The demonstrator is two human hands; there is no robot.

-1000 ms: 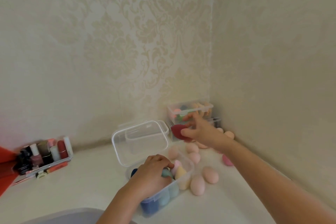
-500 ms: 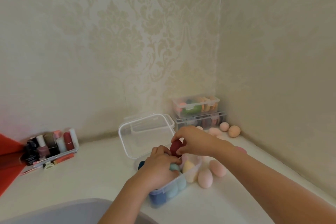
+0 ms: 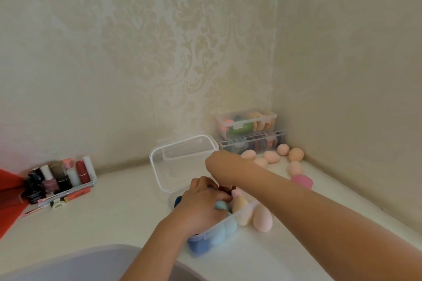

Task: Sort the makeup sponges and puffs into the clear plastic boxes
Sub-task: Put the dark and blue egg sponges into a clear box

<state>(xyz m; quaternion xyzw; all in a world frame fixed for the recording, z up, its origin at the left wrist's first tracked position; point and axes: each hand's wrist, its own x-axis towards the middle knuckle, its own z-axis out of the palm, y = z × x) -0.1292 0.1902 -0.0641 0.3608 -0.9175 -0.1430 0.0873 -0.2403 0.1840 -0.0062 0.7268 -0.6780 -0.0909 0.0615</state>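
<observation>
An open clear box (image 3: pixel 206 234) stands on the white counter, its lid (image 3: pixel 182 162) tipped up behind it. Blue, teal, yellow and pink sponges fill it. My left hand (image 3: pixel 202 203) lies inside the box, its fingers curled on a teal sponge (image 3: pixel 220 205). My right hand (image 3: pixel 217 163) bends down at the wrist over the box, fingers hidden, with a dark red sponge (image 3: pixel 225 188) right under it. A peach sponge (image 3: pixel 262 219) leans on the box's right side. Several peach sponges (image 3: pixel 271 156) and a pink puff (image 3: pixel 301 181) lie loose near the corner.
Two closed clear boxes (image 3: pixel 246 124) of sponges and puffs are stacked in the corner where the walls meet. A tray of nail polish and cosmetics (image 3: pixel 61 175) and a hair clip (image 3: pixel 58 203) sit at the left. A red object (image 3: pixel 9 194) is at the left edge, a grey basin (image 3: pixel 68 262) in front.
My right hand carried the dark red sponge from near the stacked boxes back to the open box and lowered it in. My left hand stayed in the box.
</observation>
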